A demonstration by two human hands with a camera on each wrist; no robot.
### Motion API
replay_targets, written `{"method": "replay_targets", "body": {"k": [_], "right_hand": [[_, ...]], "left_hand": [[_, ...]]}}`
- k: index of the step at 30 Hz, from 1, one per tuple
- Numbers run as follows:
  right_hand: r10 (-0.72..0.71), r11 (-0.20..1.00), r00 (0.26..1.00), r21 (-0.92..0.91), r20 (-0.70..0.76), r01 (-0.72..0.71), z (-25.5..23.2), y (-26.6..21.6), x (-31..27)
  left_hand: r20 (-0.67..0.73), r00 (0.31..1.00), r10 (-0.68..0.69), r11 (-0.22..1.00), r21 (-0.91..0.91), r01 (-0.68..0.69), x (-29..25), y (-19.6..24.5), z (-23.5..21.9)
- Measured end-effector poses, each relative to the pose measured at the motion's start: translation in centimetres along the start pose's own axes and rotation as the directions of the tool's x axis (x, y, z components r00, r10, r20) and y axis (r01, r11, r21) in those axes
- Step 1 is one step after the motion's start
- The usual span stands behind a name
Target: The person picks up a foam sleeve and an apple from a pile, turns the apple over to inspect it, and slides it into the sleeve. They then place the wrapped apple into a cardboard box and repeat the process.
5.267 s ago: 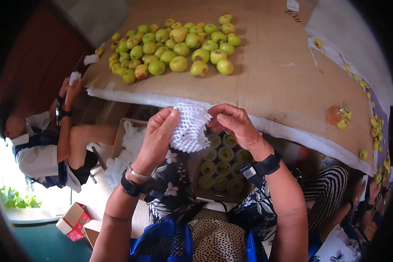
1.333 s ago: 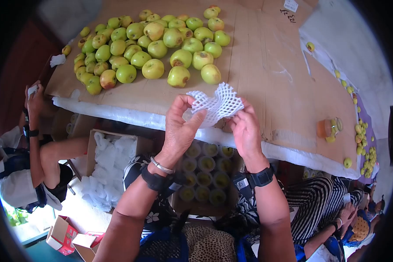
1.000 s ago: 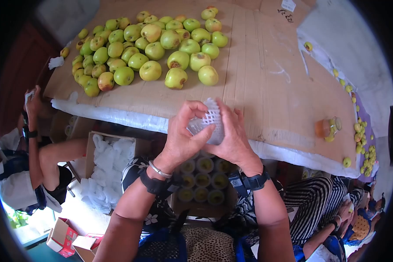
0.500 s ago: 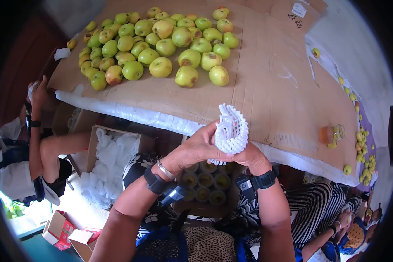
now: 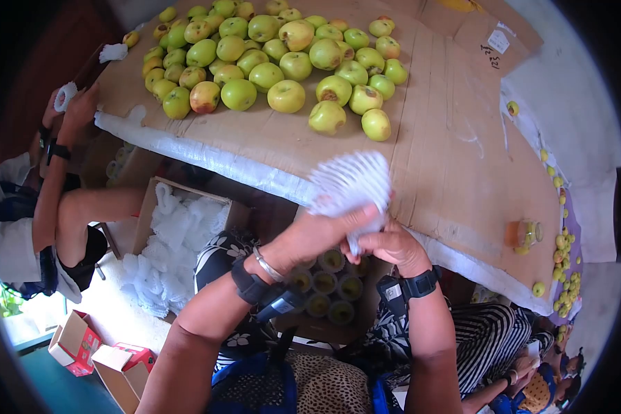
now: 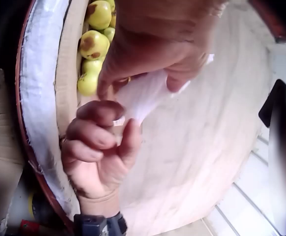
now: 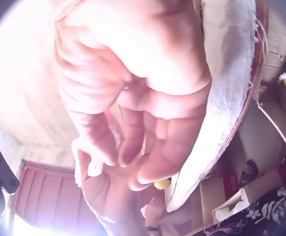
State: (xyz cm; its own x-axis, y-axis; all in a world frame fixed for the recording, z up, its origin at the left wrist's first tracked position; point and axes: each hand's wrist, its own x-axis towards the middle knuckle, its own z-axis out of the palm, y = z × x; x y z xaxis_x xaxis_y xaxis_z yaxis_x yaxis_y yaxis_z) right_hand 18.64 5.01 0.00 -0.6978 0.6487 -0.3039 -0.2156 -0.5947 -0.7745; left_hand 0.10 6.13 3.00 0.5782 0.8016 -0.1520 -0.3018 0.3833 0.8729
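Observation:
A white foam fruit net (image 5: 355,183), blurred by motion, is stretched between both hands over the table's front edge. My left hand (image 5: 328,234) grips it with the thumb laid across its near side. With curled fingers and thumb, my right hand (image 5: 397,247) pinches its narrow lower end. In the left wrist view the foam net (image 6: 148,93) runs from under my left hand (image 6: 157,49) down to the thumb and forefinger of my right hand (image 6: 98,152). Green-yellow apples (image 5: 286,96), some with brown spots, lie heaped beyond the hands on the cardboard-covered table (image 5: 455,159).
Below the table edge, an open box (image 5: 321,314) holds wrapped apples in rows. A carton of foam nets (image 5: 186,214) stands to its left. A jar (image 5: 530,233) sits at the table's right. Another person (image 5: 58,200) sits at left holding a net; more people are at right.
The foam net passes from rounded and upright to flattened and tilted leftward, its lower end now between the right fingers. The head view has shifted, so the apples appear further right.

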Motion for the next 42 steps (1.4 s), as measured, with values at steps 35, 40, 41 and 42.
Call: {"method": "replay_targets", "body": {"k": [35, 40, 41, 42], "right_hand": [[-0.605, 0.777, 0.698, -0.095, -0.383, 0.622, 1.8, -3.0, 2.9], [-0.599, 0.769, 0.677, -0.073, -0.428, 0.635, 0.6, -1.7, 0.5], [-0.590, 0.770, 0.678, -0.054, -0.439, 0.635, 0.3, -1.3, 0.3], [-0.538, 0.794, 0.714, 0.017, -0.448, 0.608, 0.7, -0.9, -0.3]], "left_hand": [[-0.503, 0.819, 0.277, 0.902, -0.157, -0.402, 2.1, 1.8, -4.4], [-0.378, 0.848, 0.371, 0.919, 0.284, -0.275, 3.8, 0.1, -3.3], [-0.344, 0.821, 0.455, 0.838, 0.477, -0.264, 4.3, -0.3, -3.0], [-0.290, 0.794, 0.533, 0.717, 0.653, -0.243, 4.6, -0.3, -2.7]]}}
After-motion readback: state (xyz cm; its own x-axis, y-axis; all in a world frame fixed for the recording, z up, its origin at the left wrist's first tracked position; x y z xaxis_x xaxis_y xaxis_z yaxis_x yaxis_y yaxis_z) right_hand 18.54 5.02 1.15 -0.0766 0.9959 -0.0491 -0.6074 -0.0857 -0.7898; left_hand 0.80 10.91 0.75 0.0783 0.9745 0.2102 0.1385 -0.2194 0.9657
